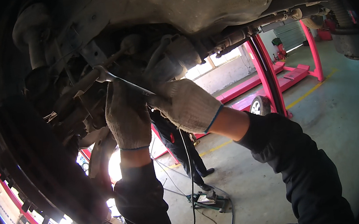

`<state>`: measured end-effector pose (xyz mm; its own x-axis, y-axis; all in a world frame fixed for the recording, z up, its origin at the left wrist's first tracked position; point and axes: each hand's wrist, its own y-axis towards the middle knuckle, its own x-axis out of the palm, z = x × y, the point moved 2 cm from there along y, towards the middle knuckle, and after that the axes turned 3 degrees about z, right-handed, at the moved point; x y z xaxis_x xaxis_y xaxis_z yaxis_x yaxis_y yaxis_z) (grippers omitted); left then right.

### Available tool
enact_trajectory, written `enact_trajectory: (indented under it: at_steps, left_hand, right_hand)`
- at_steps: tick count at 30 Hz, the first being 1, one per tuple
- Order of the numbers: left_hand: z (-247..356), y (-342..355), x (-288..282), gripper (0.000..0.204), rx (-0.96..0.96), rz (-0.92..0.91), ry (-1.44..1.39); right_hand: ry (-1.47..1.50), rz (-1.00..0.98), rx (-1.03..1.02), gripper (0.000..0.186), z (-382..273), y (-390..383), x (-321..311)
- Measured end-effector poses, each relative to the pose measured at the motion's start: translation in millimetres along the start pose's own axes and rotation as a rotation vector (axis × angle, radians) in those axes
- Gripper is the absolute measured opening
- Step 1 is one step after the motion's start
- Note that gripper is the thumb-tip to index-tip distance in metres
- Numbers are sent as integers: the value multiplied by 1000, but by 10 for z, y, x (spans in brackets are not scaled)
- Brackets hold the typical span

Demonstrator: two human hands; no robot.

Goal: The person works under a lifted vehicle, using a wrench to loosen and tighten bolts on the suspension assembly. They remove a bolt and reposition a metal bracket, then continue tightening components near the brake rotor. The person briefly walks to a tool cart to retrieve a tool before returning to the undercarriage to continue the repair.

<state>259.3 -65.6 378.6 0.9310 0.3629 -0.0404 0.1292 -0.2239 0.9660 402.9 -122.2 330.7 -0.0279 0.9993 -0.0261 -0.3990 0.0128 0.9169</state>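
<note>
Above me is the dark underside of a raised car. A metal wrench (132, 84) slants across the middle, its open jaw set against a steering rod (81, 84) that runs toward the wheel. My right hand (194, 106), in a whitish knitted work glove, is closed round the lower right end of the wrench. My left hand (127, 119), gloved the same way, is raised just under the wrench near its jaw. Its fingers are lost in shadow, so what they hold is hidden.
A big dark wheel (31, 158) fills the left side. Beyond my arms stands a person in dark trousers (179, 149). Hanging cables (191, 180) run down to a green jack-like device (208, 200) on the floor. Pink lift posts (267, 76) stand behind, beside a loose wheel (259, 105).
</note>
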Motion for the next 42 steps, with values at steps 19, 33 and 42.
enact_trajectory:
  at_steps: [19, 33, 42]
  left_hand:
    - [-209, -10, 9, 33, -95, -83, -117]
    - [-161, 69, 253, 16, -708, -36, -1561]
    - [-239, 26, 146, 15, -763, -107, -1513]
  right_hand:
    - [586, 129, 203, 22, -113, -377, 482]
    - [631, 265, 447, 58, 267, -294, -99]
    - [708, 289, 342, 62, 196, -253, -13]
